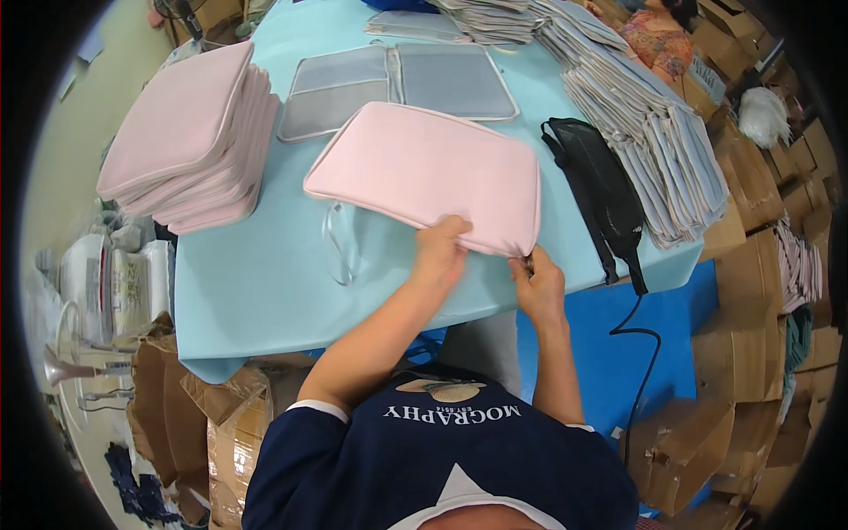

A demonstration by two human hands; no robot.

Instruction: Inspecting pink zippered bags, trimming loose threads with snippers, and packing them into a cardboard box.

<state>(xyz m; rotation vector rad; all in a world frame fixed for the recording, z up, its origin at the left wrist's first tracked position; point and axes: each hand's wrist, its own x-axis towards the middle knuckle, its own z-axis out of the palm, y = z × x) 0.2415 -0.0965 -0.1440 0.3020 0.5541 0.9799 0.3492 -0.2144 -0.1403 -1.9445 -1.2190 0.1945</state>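
A pink padded zip case (415, 168) is held slightly tilted over the turquoise tabletop. My left hand (439, 249) grips its near edge, thumb on top. At the lower right corner, my right hand (541, 283) has its fingers closed on a small dark piece, possibly the zipper pull, too small to make out. A light strap loop (337, 247) shows below the case's left part. Behind lies an open grey-blue case (450, 84) with pockets.
Pink cases are stacked (172, 124) at left. A black pouch (590, 181) with a cable lies beside long piles of light cases (662, 168) at right. A person (654, 49) is at upper right. Cardboard boxes (742, 291) surround the turquoise table (256, 300).
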